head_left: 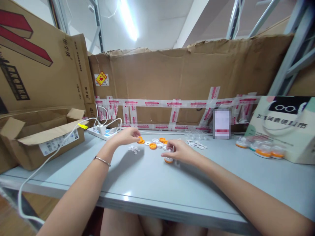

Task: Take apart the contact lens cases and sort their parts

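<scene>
My left hand reaches forward over the grey table, its fingers pinched on an orange cap. My right hand is closed around a small clear container with an orange base that stands on the table. Between the hands lie several loose orange and white caps. A small pile of white discs sits just below my left hand. A thin bracelet circles my left wrist.
An open cardboard box stands at the left, with a white power strip and cable beside it. A taped cardboard wall backs the table. Finished clear containers and a printed bag sit at right. Small clear parts lie mid-back.
</scene>
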